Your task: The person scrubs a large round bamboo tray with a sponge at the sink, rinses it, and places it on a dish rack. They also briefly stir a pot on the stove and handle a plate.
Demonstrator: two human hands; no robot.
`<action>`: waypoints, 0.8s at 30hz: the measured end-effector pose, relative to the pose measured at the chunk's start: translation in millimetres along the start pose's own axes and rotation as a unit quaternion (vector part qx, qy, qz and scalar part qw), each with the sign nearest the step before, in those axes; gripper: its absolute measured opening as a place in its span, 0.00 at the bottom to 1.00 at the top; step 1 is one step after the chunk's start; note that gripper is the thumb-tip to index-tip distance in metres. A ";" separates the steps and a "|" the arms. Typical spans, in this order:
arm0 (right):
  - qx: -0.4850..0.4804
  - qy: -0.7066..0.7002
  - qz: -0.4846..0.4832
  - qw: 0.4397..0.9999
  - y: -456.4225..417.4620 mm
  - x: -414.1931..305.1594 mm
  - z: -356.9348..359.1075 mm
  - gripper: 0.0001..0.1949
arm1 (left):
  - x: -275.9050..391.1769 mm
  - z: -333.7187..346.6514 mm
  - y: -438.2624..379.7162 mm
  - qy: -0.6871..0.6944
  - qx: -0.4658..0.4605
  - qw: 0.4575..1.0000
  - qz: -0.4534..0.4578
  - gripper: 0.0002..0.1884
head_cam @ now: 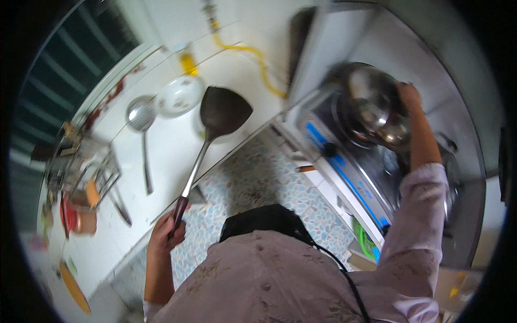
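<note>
My left hand point(166, 233) grips the dark wooden handle of a wok spatula point(224, 111). Its broad black blade points away from me and is over the white counter's edge area. Over the far burner of the gas stove point(359, 173), my right hand point(410, 97) holds the rim of a shiny steel lid or bowl point(373, 97); which of the two I cannot tell. Motion blurs the steel piece, and it covers most of that burner. Beside my right forearm, a glass or metal lid point(449, 173) is partly hidden by the sleeve.
On the white counter point(129, 165) lie a perforated skimmer point(141, 115) and a patterned white dish point(179, 97). Behind them stands a bottle of yellow oil point(188, 62). A wire utensil rack point(97, 173) and a red-lidded jar point(78, 216) are at left. A yellow hose point(258, 56) runs towards the stove.
</note>
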State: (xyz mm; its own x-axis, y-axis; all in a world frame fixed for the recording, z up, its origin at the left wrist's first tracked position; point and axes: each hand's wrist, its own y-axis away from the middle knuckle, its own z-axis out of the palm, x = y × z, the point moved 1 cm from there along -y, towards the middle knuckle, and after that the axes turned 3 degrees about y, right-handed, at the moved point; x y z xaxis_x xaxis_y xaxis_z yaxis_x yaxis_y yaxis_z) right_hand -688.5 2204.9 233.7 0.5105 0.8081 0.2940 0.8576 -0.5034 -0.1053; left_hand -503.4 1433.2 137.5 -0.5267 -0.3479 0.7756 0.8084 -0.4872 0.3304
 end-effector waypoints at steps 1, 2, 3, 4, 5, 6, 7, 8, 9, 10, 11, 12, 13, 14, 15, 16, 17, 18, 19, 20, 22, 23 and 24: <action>0.070 -0.018 0.029 0.997 -31.2 47.5 36.1 0.24 | -2.5 -7.1 -8.8 0.026 -0.002 1.000 -0.008 0.36; 0.070 -0.082 0.054 0.993 -45.9 58.9 48.5 0.26 | -4.1 -15.1 -8.7 0.039 0.012 0.999 -0.005 0.33; 0.035 -0.043 0.003 0.998 -35.7 20.7 36.7 0.28 | -0.3 -13.8 0.2 0.028 0.053 0.998 0.013 0.29; 0.038 -0.051 -0.002 0.998 -27.4 13.1 31.5 0.30 | 6.5 -11.1 1.0 0.015 0.069 0.997 0.029 0.26; 0.093 -0.098 0.083 0.987 -33.1 31.8 41.0 0.31 | 6.2 -10.3 -7.2 -0.008 0.109 0.993 0.043 0.24; 0.038 -0.089 0.110 0.989 -38.5 31.2 40.0 0.31 | 8.3 -11.6 -12.3 -0.033 0.157 0.985 0.055 0.23; 0.036 -0.093 0.109 0.989 -36.4 25.5 35.9 0.33 | 9.7 -16.0 -18.4 -0.058 0.202 0.975 0.066 0.22; 0.033 -0.097 0.110 0.989 -32.1 21.6 32.8 0.34 | 12.2 -24.5 -26.9 -0.121 0.233 0.961 0.090 0.20; 0.028 -0.100 0.114 0.988 -26.3 17.5 29.5 0.36 | 14.7 -34.6 -37.2 -0.185 0.260 0.941 0.111 0.19; 0.034 -0.107 0.119 0.987 -19.4 13.1 22.0 0.39 | 14.5 -47.3 -50.8 -0.237 0.277 0.919 0.152 0.18; 0.039 -0.113 0.123 0.985 -10.3 3.6 14.4 0.41 | 17.4 -55.1 -62.8 -0.245 0.291 0.907 0.181 0.19; 0.043 -0.123 0.126 0.983 -1.2 -5.9 9.6 0.44 | 16.6 -72.7 -74.3 -0.267 0.299 0.893 0.207 0.21; 0.052 -0.126 0.128 0.982 7.8 -10.8 4.2 0.45 | 16.0 -87.8 -88.3 -0.371 0.328 0.837 0.231 0.21; 0.061 -0.129 0.132 0.981 16.1 -14.5 -1.6 0.47 | 16.2 -101.0 -103.5 -0.470 0.351 0.770 0.251 0.22; 0.070 -0.130 0.137 0.979 24.2 -13.9 -5.0 0.49 | 19.4 -108.7 -116.2 -0.561 0.366 0.692 0.269 0.23; 0.078 -0.133 0.143 0.978 27.6 -6.1 -3.2 0.49 | 23.5 -111.2 -128.4 -0.598 0.376 0.662 0.250 0.24; 0.085 -0.136 0.150 0.976 29.7 4.2 0.5 0.49 | 26.9 -111.3 -140.5 -0.634 0.385 0.629 0.231 0.25; 0.092 -0.139 0.155 0.974 34.4 9.8 2.3 0.49 | 30.0 -111.9 -149.7 -0.669 0.394 0.594 0.211 0.26; 0.097 -0.153 0.145 0.973 47.6 5.3 -2.2 0.48 | 33.7 -113.6 -155.1 -0.684 0.391 0.585 0.192 0.27; 0.103 -0.168 0.135 0.971 63.8 1.6 -6.6 0.46 | 38.1 -114.6 -159.3 -0.699 0.386 0.576 0.172 0.27; 0.091 -0.216 0.124 0.964 108.0 -12.1 -24.5 0.42 | 43.0 -116.6 -164.1 -0.715 0.382 0.566 0.148 0.28; 0.072 -0.250 0.122 0.958 132.8 -21.1 -33.9 0.41 | 44.1 -117.2 -165.6 -0.717 0.383 0.566 0.141 0.28; 0.064 -0.277 0.127 0.950 159.2 -33.7 -42.1 0.39 | 45.6 -116.8 -168.0 -0.719 0.383 0.565 0.135 0.28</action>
State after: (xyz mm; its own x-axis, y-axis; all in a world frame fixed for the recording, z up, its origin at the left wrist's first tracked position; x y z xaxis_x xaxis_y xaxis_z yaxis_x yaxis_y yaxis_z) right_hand -571.9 2084.6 247.0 0.6271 0.7201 -0.2971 0.6847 -0.6914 -0.2306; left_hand -693.9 1405.6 54.6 -0.0444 0.9507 0.3070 0.9746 0.1087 -0.1958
